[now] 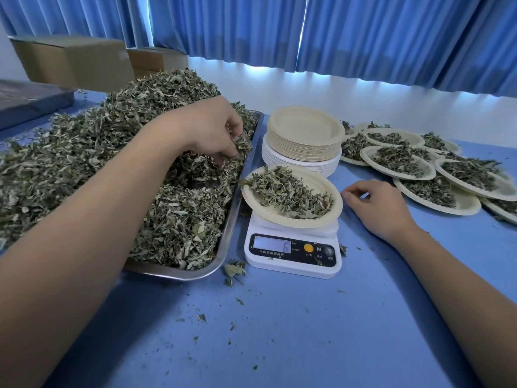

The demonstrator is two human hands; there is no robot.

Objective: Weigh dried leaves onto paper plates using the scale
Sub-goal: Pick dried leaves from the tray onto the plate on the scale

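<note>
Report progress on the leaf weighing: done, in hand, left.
Done: several filled plates lie at the right. In hand: a plate of leaves sits on the scale, and the left hand pinches more dried leaves from the tray. Left: a tall stack of empty plates and a heaped tray.

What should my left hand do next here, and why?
Probably the left hand should carry its pinch of dried leaves to the paper plate on the scale and drop it there. Its fingers are curled into the heap in the tray, the plate is only partly filled, and the right hand rests idle on the table beside it.
</note>
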